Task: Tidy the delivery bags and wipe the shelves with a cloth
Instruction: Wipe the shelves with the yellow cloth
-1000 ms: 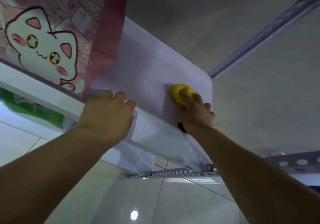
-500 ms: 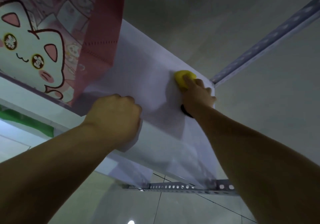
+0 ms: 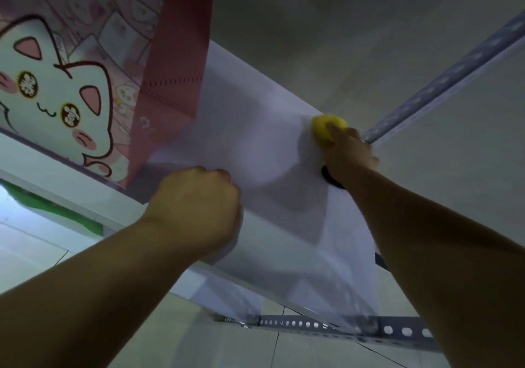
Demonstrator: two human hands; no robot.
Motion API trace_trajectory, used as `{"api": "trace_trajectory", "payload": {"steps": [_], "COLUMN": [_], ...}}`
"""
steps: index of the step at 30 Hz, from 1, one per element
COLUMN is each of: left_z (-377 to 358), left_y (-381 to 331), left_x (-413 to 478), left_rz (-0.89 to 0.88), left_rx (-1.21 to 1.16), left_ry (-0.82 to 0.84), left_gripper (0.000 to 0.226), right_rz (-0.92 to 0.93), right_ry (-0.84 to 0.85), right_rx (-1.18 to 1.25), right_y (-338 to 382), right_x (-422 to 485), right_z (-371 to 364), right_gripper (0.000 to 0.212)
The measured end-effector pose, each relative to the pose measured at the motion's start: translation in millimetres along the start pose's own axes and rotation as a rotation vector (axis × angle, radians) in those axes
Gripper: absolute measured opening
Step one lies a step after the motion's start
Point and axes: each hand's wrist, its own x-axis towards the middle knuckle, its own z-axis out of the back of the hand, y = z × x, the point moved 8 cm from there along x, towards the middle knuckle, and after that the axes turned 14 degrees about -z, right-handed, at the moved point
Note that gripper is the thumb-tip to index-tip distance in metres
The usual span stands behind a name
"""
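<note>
A white shelf board (image 3: 255,129) tilts across the view, seen from below its front edge. My right hand (image 3: 348,151) presses a balled yellow cloth (image 3: 326,129) onto the board near its far right corner. My left hand (image 3: 196,205) is clenched over the shelf's front edge, with a bit of white sheet under the fingers. A pink delivery bag (image 3: 56,83) printed with a white cartoon cat stands on the shelf at the left, its red side panel (image 3: 179,55) facing the hands.
A perforated metal upright (image 3: 443,83) runs up from the shelf's right corner. A perforated rail (image 3: 355,328) lies below, over a tiled floor. A green-printed bag (image 3: 54,211) shows under the shelf at the left. The wall behind is plain grey.
My right hand has pushed the yellow cloth farther along the board toward the far right corner. My left hand has curled from flat fingers into a fist on the front edge.
</note>
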Motion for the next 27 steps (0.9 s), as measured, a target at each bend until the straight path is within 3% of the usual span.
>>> {"api": "trace_trajectory", "payload": {"steps": [2,8,13,16,19,23,27], "left_z": [4.8,-3.0,0.3,-1.4,-6.8,-12.5,-8.9], "left_y": [3.2,0.7,-2.6,0.7,-0.6,-6.3,-11.0], "left_x": [-1.2,-3.4,-5.4,-10.0,-14.6,-31.7,-55.0], "left_rz": [0.006,0.003,-0.002,0.037,0.016,-0.058,-0.12], "left_rx": [-0.014,-0.014,-0.044,-0.031,-0.085,-0.111,-0.131], "left_ry": [-0.009,-0.014,-0.035,-0.079,-0.024,0.048,0.09], "left_gripper": [0.024,0.016,0.018,0.026,0.032,0.032,0.027], "right_rz": [-0.182,-0.316,-0.033,0.189,0.315,0.148,-0.121], "right_ry": [0.045,0.022,0.061,0.077,0.073,0.074,0.065], "right_rx": [0.016,0.139,0.126,0.135,0.169,0.099,0.003], "right_y": [-37.5,-30.4,11.1,23.1,12.3,-32.3,-64.5], "right_x": [10.2,2.5,-32.8,-74.7,-121.1,-149.5,-173.6], "right_z": [-3.9,-3.4,-0.6,-7.5,-13.4,-13.3,-9.0], "right_gripper": [0.052,0.041,0.043,0.056,0.061,0.079,0.071]}}
